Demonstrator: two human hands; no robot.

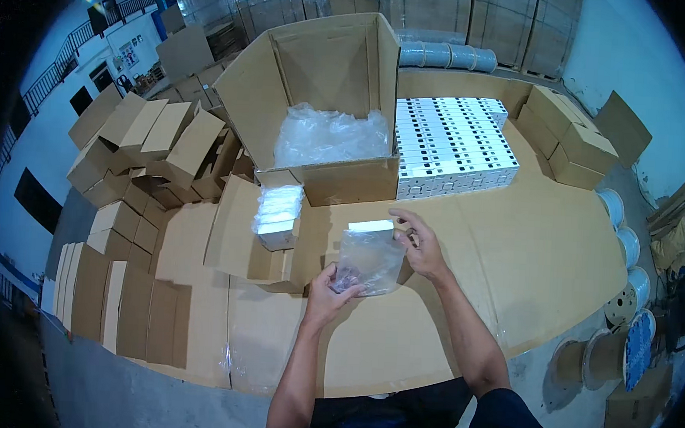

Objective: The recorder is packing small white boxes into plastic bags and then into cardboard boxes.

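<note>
Gripping the clear plastic bag [368,263] from below, left hand [324,294] steadies it; right hand [421,245] clasps the small white rectangular box [371,226] upright in its mouth.

Both forearms rise from the near edge — the left hand [324,294] pinching with curled fingers, the right hand [421,244] farther right, fingers bent, thumb spread.

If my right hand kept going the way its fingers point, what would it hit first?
Probably the white box sticking out of the clear bag: the right hand points left at it, seemingly touching already, though depth is unclear.
</note>
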